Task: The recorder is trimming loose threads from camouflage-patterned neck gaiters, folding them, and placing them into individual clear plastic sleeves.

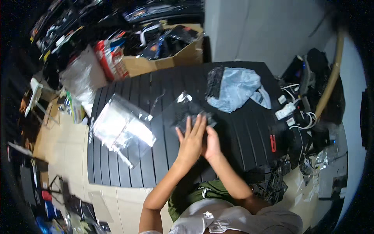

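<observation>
My left hand lies flat, fingers stretched out, over a clear plastic bag near the middle of the black slatted table. Inside or under that bag is a dark, rough-textured item, partly covered by the hand. My right hand is close against the left one, its thumb side showing. Its other fingers are hidden, so their grip is unclear. Left of my hands lies a stack of shiny clear plastic bags. A light blue plastic bag with black lacy material at its mouth sits at the far right.
A red-handled small tool lies at the table's right edge. White plugs and cords crowd beside it. Behind the table stand an open cardboard box of dark goods and a red-and-white sack. Black plastic lies at the near right corner.
</observation>
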{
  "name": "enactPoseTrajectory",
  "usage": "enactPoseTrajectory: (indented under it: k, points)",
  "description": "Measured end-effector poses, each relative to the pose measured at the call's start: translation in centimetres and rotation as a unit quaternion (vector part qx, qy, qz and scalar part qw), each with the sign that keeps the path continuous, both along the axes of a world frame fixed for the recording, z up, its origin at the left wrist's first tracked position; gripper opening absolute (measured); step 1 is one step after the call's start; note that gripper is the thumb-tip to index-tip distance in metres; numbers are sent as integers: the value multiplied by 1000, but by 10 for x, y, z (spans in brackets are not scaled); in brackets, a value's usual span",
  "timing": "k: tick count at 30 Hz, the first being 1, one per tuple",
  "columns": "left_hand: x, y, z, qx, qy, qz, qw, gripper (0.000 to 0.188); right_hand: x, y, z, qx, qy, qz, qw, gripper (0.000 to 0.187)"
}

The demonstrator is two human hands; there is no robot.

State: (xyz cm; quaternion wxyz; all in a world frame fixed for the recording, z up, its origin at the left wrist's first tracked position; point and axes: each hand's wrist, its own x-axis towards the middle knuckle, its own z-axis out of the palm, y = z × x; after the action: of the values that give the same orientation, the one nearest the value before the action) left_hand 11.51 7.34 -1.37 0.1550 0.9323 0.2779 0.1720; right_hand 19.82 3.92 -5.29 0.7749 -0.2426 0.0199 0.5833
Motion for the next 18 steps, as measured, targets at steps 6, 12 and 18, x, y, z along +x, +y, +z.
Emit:
enactPoseTrajectory:
  k: [6, 12, 18]
  points:
    - [-10, -4, 5, -84, 99, 28, 991, 74, -10, 12, -40, -96, 36, 41, 994, 28]
    - [-3, -12, 4, -6, 121, 33, 992, 63, -14, -3, -13, -73, -6, 48, 996, 25]
    - [0, -19, 17, 14, 119, -5, 993, 61, -2, -7, -7, -33, 33, 30, 998, 29]
